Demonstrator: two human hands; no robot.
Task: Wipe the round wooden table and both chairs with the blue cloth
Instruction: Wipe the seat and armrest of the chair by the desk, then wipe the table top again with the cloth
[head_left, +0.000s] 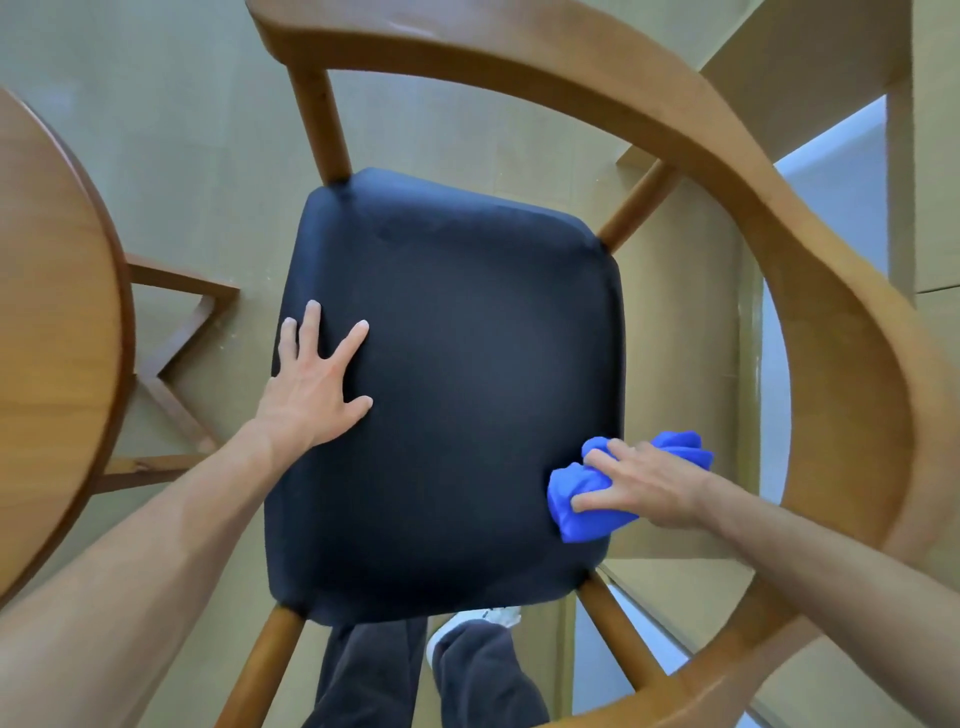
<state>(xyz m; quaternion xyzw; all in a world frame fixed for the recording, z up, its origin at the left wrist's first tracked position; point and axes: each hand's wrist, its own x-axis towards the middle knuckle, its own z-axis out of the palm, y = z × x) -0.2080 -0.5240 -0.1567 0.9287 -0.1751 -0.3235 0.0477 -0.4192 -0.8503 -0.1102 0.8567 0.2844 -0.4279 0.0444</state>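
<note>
Round table (47, 338) cut by left edge, blue cloth (582, 499) partly under right hand (644, 486)

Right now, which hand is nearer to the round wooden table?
Left. The left hand rests flat on the chair seat at the side facing the table; the right hand grips the blue cloth at the seat's far edge.

A dining corner, seemingly in a home or small café, is showing through its furniture: a wooden chair (675, 171) with a curved back rail and dark padded seat (447, 364) is standing beside a round wooden table (52, 332) on crossed legs, over a plain beige floor (171, 130), with pale wall panels (831, 197) running alongside.
</note>
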